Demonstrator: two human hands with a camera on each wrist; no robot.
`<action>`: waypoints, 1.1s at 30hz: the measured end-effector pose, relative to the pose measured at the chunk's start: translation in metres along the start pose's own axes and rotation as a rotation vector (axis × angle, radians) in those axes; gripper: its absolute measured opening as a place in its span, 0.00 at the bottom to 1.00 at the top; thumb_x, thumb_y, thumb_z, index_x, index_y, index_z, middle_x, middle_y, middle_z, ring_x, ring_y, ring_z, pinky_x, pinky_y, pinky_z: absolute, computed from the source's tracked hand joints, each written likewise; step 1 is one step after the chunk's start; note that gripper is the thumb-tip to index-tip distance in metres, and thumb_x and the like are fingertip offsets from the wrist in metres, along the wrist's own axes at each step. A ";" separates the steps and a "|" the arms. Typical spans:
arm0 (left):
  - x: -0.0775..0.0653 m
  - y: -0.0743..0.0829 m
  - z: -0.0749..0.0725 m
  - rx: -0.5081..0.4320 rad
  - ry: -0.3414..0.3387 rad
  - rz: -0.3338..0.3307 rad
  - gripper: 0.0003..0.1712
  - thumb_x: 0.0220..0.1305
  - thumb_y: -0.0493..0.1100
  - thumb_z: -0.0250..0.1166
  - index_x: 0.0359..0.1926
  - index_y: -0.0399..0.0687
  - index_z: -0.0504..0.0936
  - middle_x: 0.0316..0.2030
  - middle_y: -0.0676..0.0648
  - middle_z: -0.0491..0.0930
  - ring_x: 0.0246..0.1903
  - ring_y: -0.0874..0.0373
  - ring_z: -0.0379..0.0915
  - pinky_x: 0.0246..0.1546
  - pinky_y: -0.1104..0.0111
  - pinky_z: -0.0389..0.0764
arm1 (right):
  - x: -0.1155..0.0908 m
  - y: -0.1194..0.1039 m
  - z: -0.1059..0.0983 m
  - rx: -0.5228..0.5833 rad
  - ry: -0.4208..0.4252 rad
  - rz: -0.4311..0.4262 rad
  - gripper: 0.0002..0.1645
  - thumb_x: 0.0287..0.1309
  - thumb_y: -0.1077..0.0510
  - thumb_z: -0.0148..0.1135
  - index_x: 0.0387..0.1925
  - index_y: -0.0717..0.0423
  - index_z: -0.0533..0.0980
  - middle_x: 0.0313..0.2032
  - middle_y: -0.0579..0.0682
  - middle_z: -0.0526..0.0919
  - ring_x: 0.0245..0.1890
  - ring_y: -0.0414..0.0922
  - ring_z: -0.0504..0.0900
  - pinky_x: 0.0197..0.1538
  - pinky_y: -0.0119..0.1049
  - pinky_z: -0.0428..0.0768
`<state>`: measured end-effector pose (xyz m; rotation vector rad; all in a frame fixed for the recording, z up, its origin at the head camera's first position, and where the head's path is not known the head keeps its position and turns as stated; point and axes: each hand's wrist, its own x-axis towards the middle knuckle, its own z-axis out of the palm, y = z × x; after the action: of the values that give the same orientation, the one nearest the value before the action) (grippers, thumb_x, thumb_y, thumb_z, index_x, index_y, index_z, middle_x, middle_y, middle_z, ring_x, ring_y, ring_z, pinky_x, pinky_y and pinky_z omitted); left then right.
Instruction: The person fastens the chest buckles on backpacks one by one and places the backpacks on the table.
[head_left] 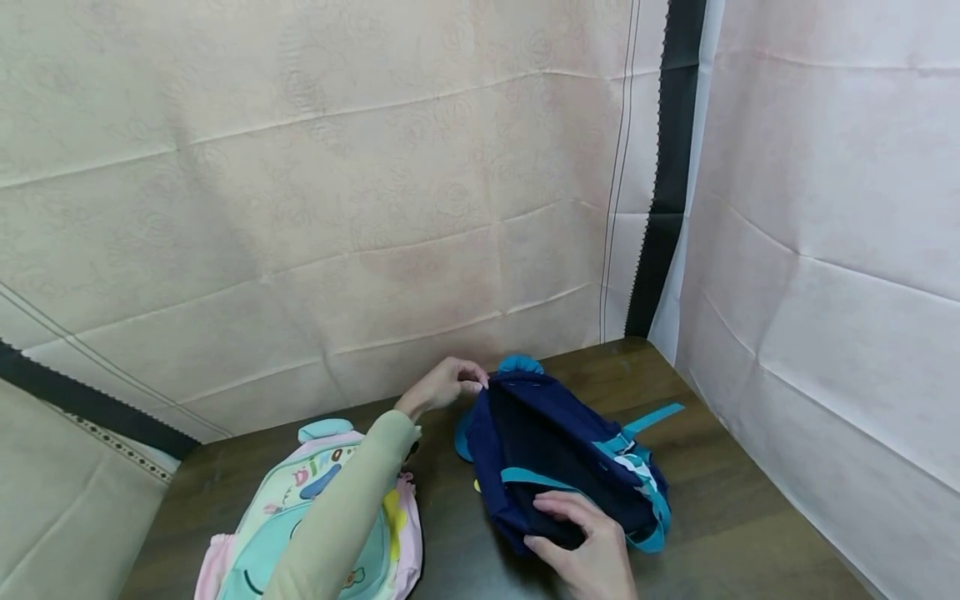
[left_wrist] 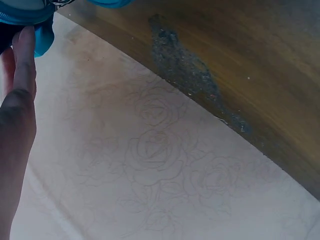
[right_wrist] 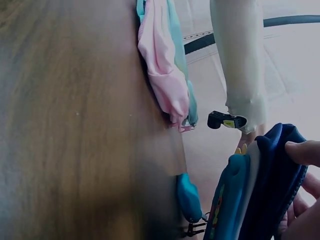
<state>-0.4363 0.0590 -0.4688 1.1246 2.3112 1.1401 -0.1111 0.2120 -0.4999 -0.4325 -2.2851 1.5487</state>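
Note:
A navy child's backpack [head_left: 506,500] with teal trim stands on the table, its black inside showing through the parted top. At its far left corner, my left hand [head_left: 447,385] pinches the fabric edge between thumb and fingers. My right hand [head_left: 592,546] is at the near end of the opening. In the right wrist view, the right thumb [right_wrist: 304,151] lies on the navy fabric [right_wrist: 272,175] and the fingers are behind it, gripping the edge. Only part of the left hand [left_wrist: 22,75] shows in the left wrist view, beside teal trim.
A mint and pink backpack [head_left: 258,529] with a cartoon front lies to the left, partly covered by my left sleeve [head_left: 337,517]. Teal straps [head_left: 651,415] stick out on the navy bag's right. Cloth-covered walls [head_left: 420,183] border the wooden table [head_left: 720,508].

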 end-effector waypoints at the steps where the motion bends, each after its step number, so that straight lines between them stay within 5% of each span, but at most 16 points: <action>1: 0.000 -0.001 0.000 0.000 0.000 -0.003 0.07 0.78 0.32 0.64 0.43 0.42 0.89 0.42 0.47 0.89 0.44 0.52 0.82 0.53 0.60 0.85 | 0.000 0.001 0.001 -0.005 0.001 -0.013 0.23 0.44 0.55 0.91 0.39 0.27 0.89 0.46 0.30 0.91 0.50 0.32 0.87 0.55 0.29 0.84; 10: -0.002 -0.003 0.002 0.014 0.020 -0.017 0.06 0.77 0.32 0.65 0.43 0.40 0.89 0.39 0.48 0.88 0.43 0.53 0.82 0.49 0.67 0.83 | -0.001 0.008 0.007 -0.010 0.013 -0.099 0.23 0.43 0.54 0.91 0.39 0.26 0.89 0.46 0.28 0.91 0.52 0.32 0.87 0.59 0.31 0.84; 19: -0.007 -0.007 0.004 0.019 0.017 -0.046 0.07 0.77 0.33 0.65 0.42 0.42 0.89 0.40 0.48 0.87 0.44 0.49 0.81 0.56 0.51 0.84 | -0.002 0.014 0.011 -0.068 -0.009 -0.128 0.23 0.44 0.55 0.90 0.40 0.27 0.89 0.47 0.28 0.90 0.53 0.34 0.88 0.61 0.33 0.85; 33: -0.011 -0.009 0.007 -0.047 -0.004 -0.105 0.08 0.77 0.29 0.63 0.42 0.39 0.89 0.44 0.43 0.87 0.42 0.56 0.88 0.59 0.45 0.89 | -0.008 0.022 0.020 -0.103 0.029 -0.263 0.27 0.40 0.63 0.90 0.39 0.31 0.90 0.46 0.26 0.89 0.49 0.34 0.89 0.55 0.32 0.86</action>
<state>-0.4294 0.0508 -0.4804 0.9762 2.2981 1.1458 -0.1114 0.1996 -0.5285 -0.1696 -2.2997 1.2933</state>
